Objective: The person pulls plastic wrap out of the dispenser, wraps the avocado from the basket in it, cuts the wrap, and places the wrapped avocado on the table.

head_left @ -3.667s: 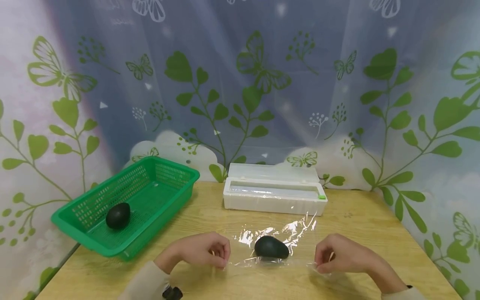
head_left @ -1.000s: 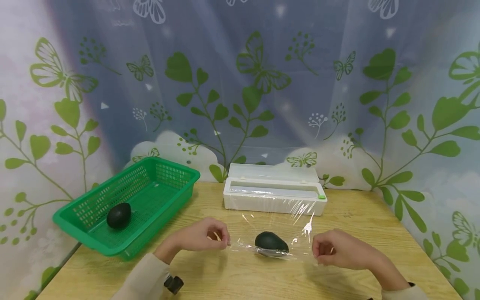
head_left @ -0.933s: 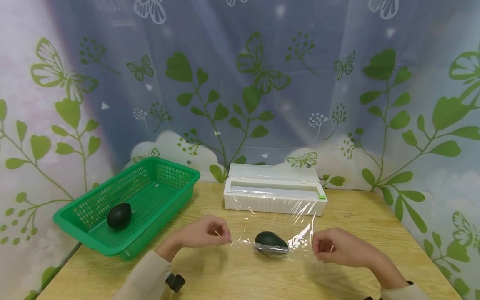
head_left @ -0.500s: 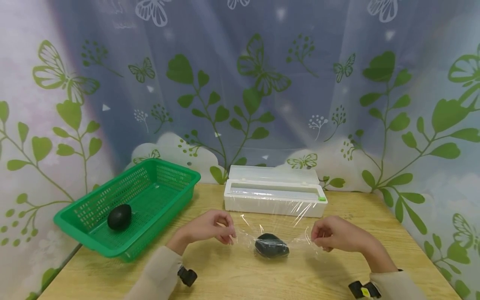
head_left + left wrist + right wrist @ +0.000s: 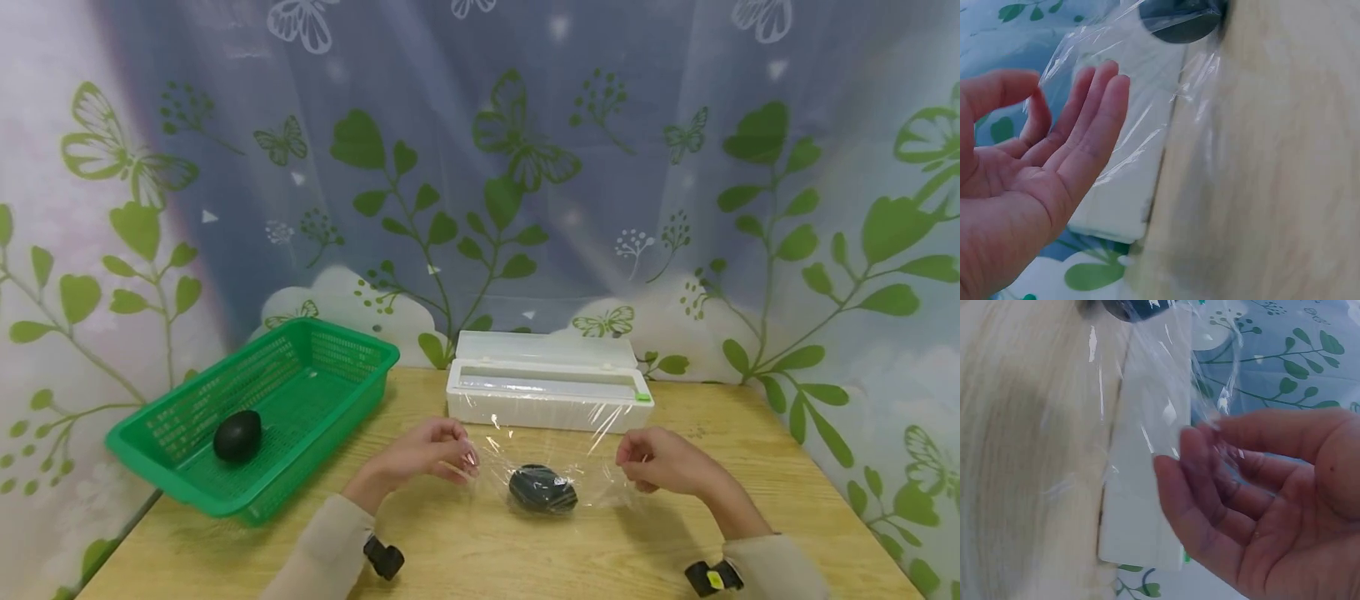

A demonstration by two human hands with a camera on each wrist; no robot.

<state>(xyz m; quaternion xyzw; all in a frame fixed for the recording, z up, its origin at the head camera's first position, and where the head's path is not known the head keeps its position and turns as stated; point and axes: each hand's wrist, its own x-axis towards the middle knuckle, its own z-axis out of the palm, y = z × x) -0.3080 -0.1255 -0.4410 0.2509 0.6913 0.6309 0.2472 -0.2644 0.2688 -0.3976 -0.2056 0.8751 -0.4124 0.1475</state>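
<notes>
A dark avocado [image 5: 542, 489] lies on the wooden table between my hands, under a clear sheet of plastic wrap [image 5: 555, 446]. The film runs over it from the white wrap dispenser [image 5: 551, 412] behind. To the avocado's left, my left hand [image 5: 431, 454] pinches one corner of the film between thumb and index finger; the left wrist view shows its other fingers [image 5: 1094, 134] held out straighter. On the opposite side my right hand [image 5: 663, 462] pinches the other corner, its fingers [image 5: 1179, 500] curled in the right wrist view. Glossy creases in the film cross the avocado's top.
A green plastic basket [image 5: 330, 442] stands at the left with a second avocado [image 5: 237, 436] inside. The dispenser's lid [image 5: 546, 348] is raised, and a small green cutter [image 5: 642, 397] sits at its right end. A patterned curtain [image 5: 525, 167] hangs behind the table.
Both hands have lifted and moved away from me, toward the dispenser, drawing the film's near edge back over the avocado. They are also slightly closer together. The avocado has stayed in place.
</notes>
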